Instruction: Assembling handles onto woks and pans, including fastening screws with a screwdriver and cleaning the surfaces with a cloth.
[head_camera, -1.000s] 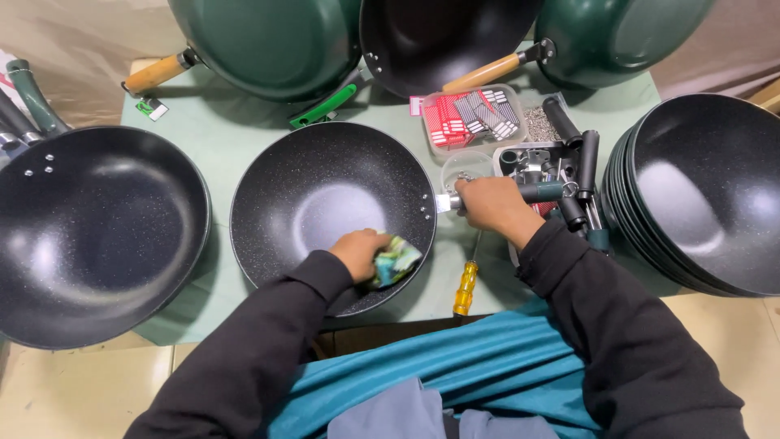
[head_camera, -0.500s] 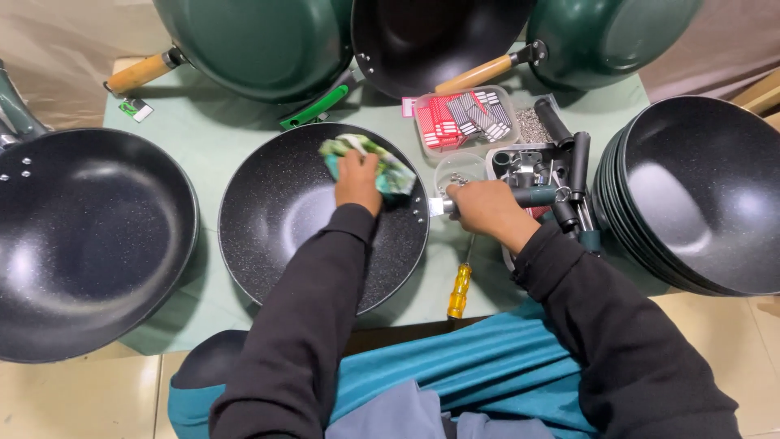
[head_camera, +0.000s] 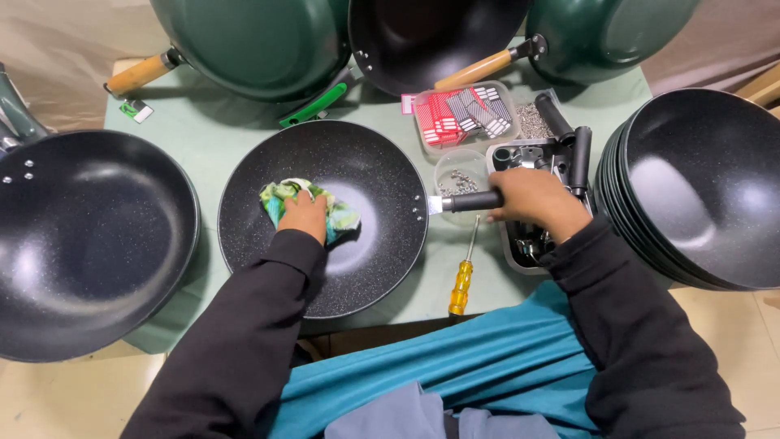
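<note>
A black speckled wok (head_camera: 382,162) lies on the pale green table (head_camera: 207,134) in front of me. My left hand (head_camera: 304,216) presses a green patterned cloth (head_camera: 280,195) against the wok's inner left side. My right hand (head_camera: 528,200) grips the wok's dark handle (head_camera: 471,201) at its right edge, steadying it.
A large black wok (head_camera: 81,244) lies at the left, and a stack of black woks (head_camera: 699,187) at the right. Green woks with wooden handles (head_camera: 252,41) stand at the back. A yellow-handled screwdriver (head_camera: 462,280), trays of red and grey tags (head_camera: 459,114) and black handles (head_camera: 569,138) sit near my right hand.
My left hand carried the cloth from the wok's near rim up to its far side, then across to the left side. My right hand stayed on the handle.
</note>
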